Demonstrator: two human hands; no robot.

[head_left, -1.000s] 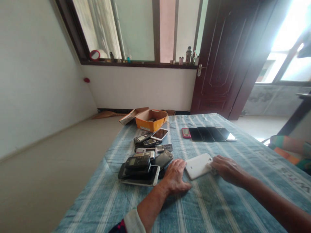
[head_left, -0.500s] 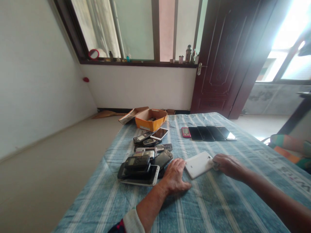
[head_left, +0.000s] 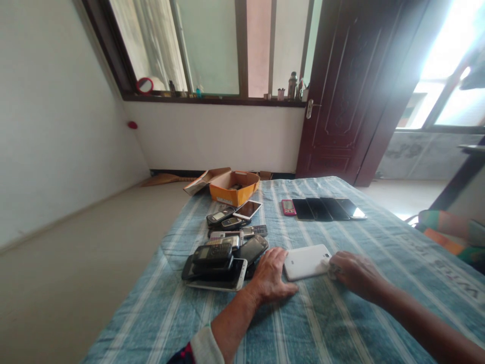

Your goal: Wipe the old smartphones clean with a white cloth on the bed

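Observation:
A white smartphone (head_left: 305,263) lies back side up on the striped tablecloth between my hands. My left hand (head_left: 271,277) rests flat at its left end, thumb spread away, fingertips against or very near the edge. Pinched in my right hand (head_left: 356,275) is a small white wad (head_left: 332,268), tissue or cloth, pressed on the phone's right end. Left of my left hand is a pile of old phones, with a black keypad phone (head_left: 212,254) on top of a larger white-edged smartphone (head_left: 239,275).
An open orange cardboard box (head_left: 235,194) stands at the table's far left. In a row at the back right lie a pink phone (head_left: 288,208) and several dark smartphones (head_left: 322,209). The blue striped tablecloth (head_left: 303,323) covers the table. A dark red door (head_left: 341,101) is behind.
The white smartphone has turned slightly, its right end now nearer me. My right hand has moved the wad down along that end. My left hand has stayed nearly in place.

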